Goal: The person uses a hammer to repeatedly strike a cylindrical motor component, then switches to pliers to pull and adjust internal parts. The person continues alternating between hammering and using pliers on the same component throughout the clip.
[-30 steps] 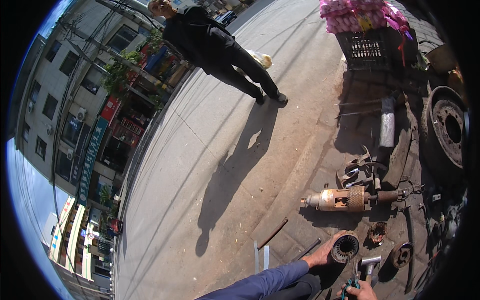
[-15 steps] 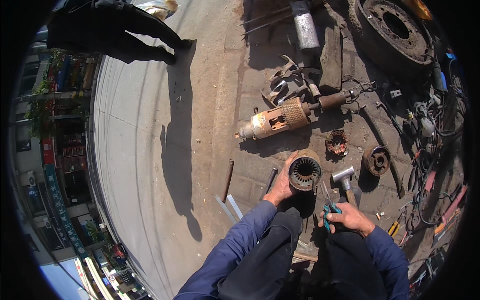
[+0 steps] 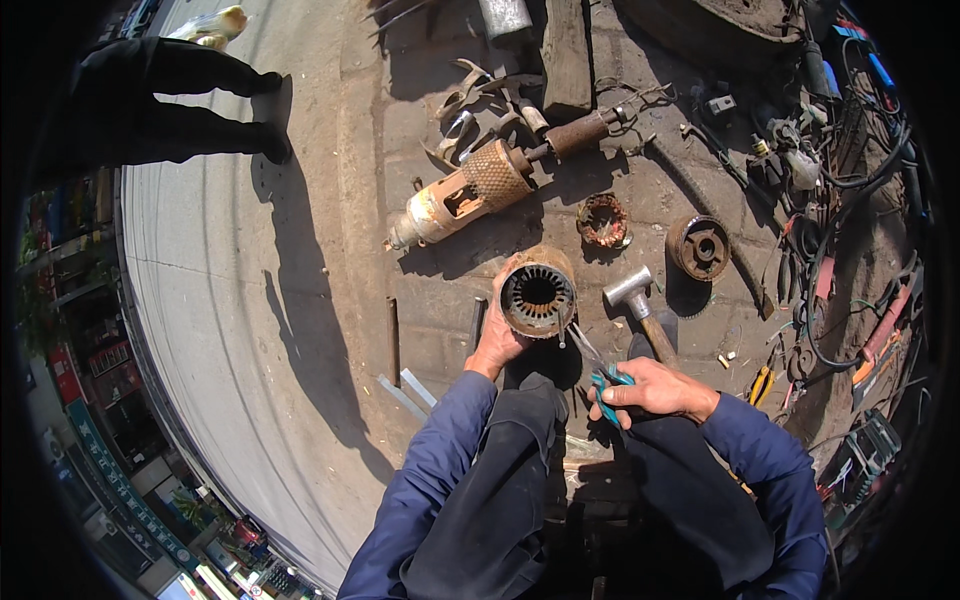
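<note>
My left hand [image 3: 500, 335] is wrapped around the left side of a rusty, hollow motor stator [image 3: 552, 258], whose slotted end faces up toward me. A thin pin or rod [image 3: 561, 338] shows at its near right rim. In my right hand [image 3: 662, 390] is a pair of long-nose pliers [image 3: 604, 385] with teal handles, gripped in closed fingers. The jaws point up and left, their tips close to the stator's rim; whether they touch cannot be made out. Just beyond my right hand lies a hammer [image 3: 630, 287] with a metal head and a wooden handle.
Farther off lie a rusty cylindrical pump body [image 3: 462, 195], a copper-coloured winding ring [image 3: 588, 212], a round metal part [image 3: 700, 248] and a wooden block [image 3: 568, 65]. Cables and tools [image 3: 875, 340] crowd the right side. Yellow-handled pliers [image 3: 764, 385] lie nearby. A person [image 3: 170, 100] stands on the road.
The view has shifted, so the ground and everything on it appear farther left and higher. Both hands keep their holds on the stator and the pliers, and the plier tips stay by the rim.
</note>
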Available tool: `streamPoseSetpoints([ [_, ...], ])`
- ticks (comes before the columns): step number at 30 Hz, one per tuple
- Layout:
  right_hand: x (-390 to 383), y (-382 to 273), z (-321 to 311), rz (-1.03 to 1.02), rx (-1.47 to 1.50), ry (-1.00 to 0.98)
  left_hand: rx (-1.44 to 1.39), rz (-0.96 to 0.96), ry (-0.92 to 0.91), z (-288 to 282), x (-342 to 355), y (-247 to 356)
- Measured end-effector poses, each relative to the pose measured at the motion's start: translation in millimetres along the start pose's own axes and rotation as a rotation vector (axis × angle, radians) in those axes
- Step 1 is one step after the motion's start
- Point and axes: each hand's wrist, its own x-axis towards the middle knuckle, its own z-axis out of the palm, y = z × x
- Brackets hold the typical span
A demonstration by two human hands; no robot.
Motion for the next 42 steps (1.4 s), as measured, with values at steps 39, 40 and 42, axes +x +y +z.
streamPoseSetpoints([
  [39,45.6,10.1,18.0,-0.039,0.472,-0.013,0.207,-0.004,-0.043,-6.5,-10.9,-18.2],
  [40,39.0,9.1,20.4,0.006,0.638,-0.074,0.208,-0.017,-0.052,-6.8,-11.3,-16.4],
  [42,32.1,5.9,23.6,0.045,0.767,-0.126,0.127,-0.066,-0.072,-7.3,-11.5,-11.2],
])
